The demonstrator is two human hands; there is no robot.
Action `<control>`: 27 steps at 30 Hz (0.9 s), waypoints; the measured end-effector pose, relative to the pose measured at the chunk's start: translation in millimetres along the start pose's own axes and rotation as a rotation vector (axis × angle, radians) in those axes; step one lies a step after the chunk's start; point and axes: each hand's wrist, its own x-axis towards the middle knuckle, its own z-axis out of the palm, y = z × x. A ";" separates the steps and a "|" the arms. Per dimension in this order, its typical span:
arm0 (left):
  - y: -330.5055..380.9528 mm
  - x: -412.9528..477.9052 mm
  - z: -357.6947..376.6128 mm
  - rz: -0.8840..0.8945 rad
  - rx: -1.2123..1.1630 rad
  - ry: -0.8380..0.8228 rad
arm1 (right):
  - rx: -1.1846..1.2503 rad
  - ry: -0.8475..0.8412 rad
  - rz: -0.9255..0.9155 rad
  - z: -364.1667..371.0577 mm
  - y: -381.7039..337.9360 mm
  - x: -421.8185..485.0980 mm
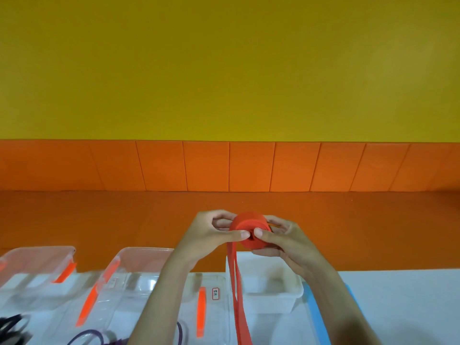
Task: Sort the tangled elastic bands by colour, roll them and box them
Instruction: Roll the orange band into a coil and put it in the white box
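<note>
Nearest me, the loose tail of the red elastic band (pixel 241 314) is hanging down between my forearms, past the bottom edge. It is running up into a tight roll (pixel 249 229) that I am holding in the air in both hands, above the far rim of a white tub (pixel 273 292). My left hand (pixel 209 232) is pinching the roll's left side, and my right hand (pixel 281 241) is gripping its right side. Purple bands (pixel 87 336) are lying at lower left by clear boxes (pixel 139 255) on a pale table (pixel 410 307).
</note>
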 end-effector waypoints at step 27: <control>12.3 6.6 2.5 -0.021 0.004 0.011 | -0.201 -0.052 -0.025 -2.5 -29.6 2.4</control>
